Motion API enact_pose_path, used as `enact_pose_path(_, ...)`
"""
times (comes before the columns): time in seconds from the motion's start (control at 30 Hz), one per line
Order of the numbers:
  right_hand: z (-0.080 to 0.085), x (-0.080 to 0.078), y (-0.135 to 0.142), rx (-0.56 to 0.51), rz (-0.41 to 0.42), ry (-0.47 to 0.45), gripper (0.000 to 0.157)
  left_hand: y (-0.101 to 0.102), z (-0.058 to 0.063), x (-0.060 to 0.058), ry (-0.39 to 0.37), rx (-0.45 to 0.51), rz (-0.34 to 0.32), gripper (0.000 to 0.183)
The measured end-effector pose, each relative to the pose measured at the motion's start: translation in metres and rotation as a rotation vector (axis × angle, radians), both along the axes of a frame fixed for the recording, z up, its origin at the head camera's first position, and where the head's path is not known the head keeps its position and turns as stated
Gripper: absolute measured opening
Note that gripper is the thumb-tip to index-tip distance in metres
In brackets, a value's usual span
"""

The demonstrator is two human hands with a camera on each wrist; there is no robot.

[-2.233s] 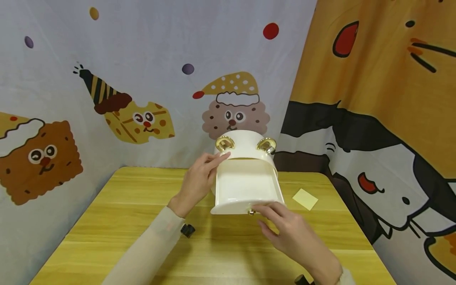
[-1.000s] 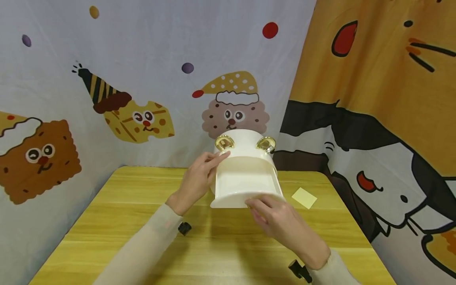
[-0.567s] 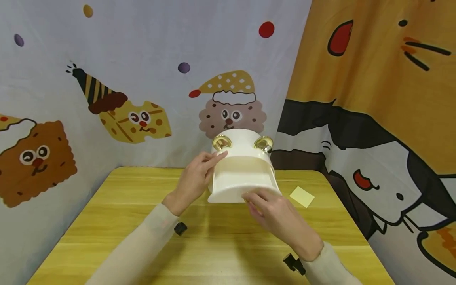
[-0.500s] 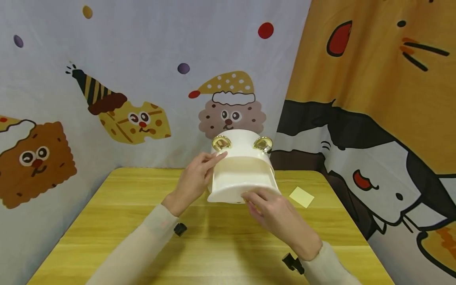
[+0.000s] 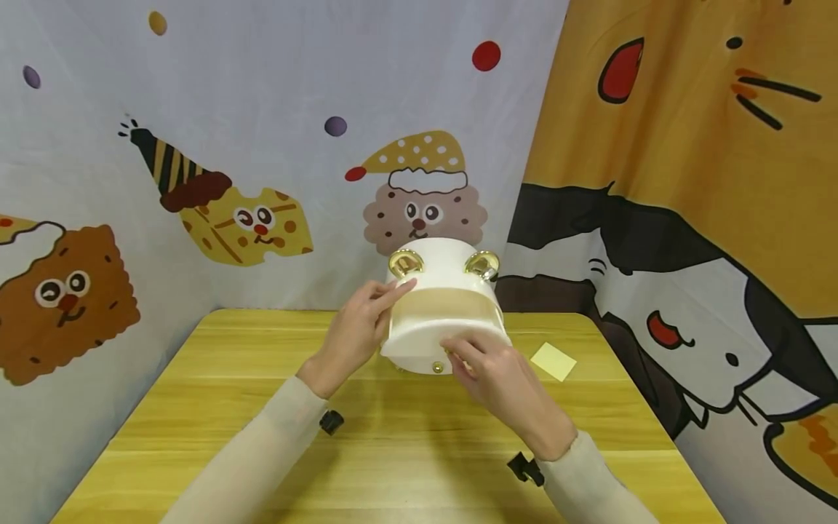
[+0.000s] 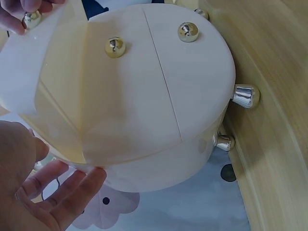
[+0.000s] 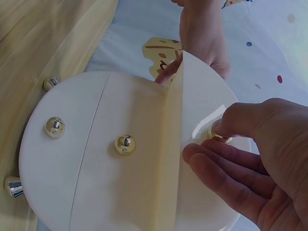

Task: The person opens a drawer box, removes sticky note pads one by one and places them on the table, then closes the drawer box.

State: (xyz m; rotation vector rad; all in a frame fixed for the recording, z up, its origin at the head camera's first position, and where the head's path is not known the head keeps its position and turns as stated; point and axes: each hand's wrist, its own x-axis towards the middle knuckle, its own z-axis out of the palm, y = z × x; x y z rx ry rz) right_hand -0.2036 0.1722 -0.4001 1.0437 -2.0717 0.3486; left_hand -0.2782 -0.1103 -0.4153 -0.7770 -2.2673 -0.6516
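A glossy white, rounded drawer box (image 5: 448,262) stands on the table, with two gold ears on top. Its top drawer (image 5: 409,342) is partly pulled out; the tray inside is mostly hidden behind the front panel. My right hand (image 5: 504,382) pinches the gold drawer knob (image 6: 32,18) between thumb and fingers. My left hand (image 5: 353,331) rests on the box's left side, fingers fairly straight, one lying near the left ear. In the right wrist view, two lower fronts each carry a gold knob, the middle one (image 7: 125,144) and the bottom one (image 7: 55,127).
A pale yellow paper square (image 5: 553,362) lies on the wooden table (image 5: 262,451) to the right of the box. Behind the table hangs a cartoon-printed cloth (image 5: 281,94). Short metallic feet (image 6: 246,96) stick out under the box.
My right hand has closed on the knob and moved away from me, sliding the drawer further in. A lower gold knob now shows below the panel. My left hand has stayed on the box.
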Motion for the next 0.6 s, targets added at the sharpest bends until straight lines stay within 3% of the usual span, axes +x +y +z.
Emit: enact_pose_path(0.6, 0.000, -0.014, -0.005, -0.050, -0.030, -0.069, 0.034, 0.000, 0.001, 0.002, -0.012, 0.007, -0.010, 0.058)
